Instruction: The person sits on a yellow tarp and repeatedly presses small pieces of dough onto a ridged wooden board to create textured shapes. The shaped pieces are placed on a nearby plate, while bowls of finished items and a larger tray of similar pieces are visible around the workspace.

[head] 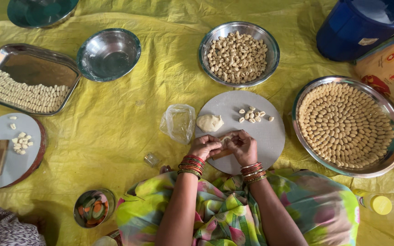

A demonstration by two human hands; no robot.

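Both hands, left [204, 146] and right [242, 146], closed together around a small comb [223, 148] at the board's [270, 136] near edge; the dough [209, 122] lay just beyond, nearer the left.

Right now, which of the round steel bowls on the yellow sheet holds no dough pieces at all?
The small round steel bowl beside the rectangular steel tray; it is bare inside, while the other two hold shaped pieces.
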